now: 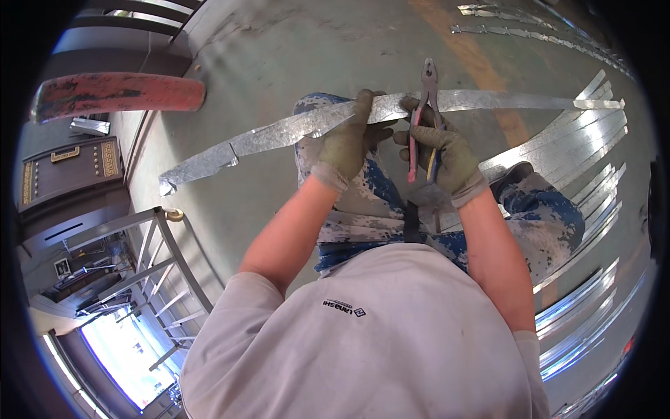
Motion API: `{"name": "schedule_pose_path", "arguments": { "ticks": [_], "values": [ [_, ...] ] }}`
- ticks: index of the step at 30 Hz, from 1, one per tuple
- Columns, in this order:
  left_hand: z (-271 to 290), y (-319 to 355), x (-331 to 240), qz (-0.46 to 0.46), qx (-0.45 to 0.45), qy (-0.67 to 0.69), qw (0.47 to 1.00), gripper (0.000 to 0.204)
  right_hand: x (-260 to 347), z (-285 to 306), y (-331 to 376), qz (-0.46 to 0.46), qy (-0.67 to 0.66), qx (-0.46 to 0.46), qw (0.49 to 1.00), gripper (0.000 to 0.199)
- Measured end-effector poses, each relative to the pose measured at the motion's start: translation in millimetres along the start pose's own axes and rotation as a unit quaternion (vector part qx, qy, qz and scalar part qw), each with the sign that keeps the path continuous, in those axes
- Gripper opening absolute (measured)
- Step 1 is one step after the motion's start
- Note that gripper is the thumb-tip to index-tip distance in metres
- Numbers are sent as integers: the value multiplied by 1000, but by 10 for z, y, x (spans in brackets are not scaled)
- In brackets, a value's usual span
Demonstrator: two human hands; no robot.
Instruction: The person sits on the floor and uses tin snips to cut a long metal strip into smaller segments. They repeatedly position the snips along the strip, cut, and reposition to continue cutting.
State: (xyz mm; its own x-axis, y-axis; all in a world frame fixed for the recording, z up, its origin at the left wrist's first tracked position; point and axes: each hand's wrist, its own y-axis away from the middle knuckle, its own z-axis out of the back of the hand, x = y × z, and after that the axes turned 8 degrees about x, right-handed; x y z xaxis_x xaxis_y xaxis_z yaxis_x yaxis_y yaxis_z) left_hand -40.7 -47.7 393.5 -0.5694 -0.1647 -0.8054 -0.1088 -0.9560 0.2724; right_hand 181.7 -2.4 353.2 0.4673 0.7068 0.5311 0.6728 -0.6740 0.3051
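Note:
A long galvanized metal strip [279,134] with small bent tabs lies across in front of me, above my knees. My gloved left hand [350,140] is closed around its middle, with the thumb over the top face. In my gloved right hand [447,150] is a pair of pliers [428,87], jaws pointing away from me and one red, one blue-and-yellow handle toward me. The fingertips of that hand also reach the strip's edge. The pliers' head overlaps the strip in view; whether it touches the metal I cannot tell.
Flat metal sheets [558,143] and several more strips [586,230] lie on the floor to my right. More strips [537,35] are at the far right. A red, worn post [118,94] and a metal rack frame [171,258] stand at the left, near a brown door panel [70,174].

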Motion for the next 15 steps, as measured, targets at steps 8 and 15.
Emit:
{"name": "schedule_pose_path", "arguments": {
  "ticks": [8, 15],
  "values": [
    [-150, -504, 304, 139, -47, 568, 810, 49, 45, -143, 287, -75, 109, -112, 985, 56],
    [-159, -545, 287, 158, -49, 553, 817, 49, -429, 24, 470, -182, 282, -92, 937, 56]
  ]
}}
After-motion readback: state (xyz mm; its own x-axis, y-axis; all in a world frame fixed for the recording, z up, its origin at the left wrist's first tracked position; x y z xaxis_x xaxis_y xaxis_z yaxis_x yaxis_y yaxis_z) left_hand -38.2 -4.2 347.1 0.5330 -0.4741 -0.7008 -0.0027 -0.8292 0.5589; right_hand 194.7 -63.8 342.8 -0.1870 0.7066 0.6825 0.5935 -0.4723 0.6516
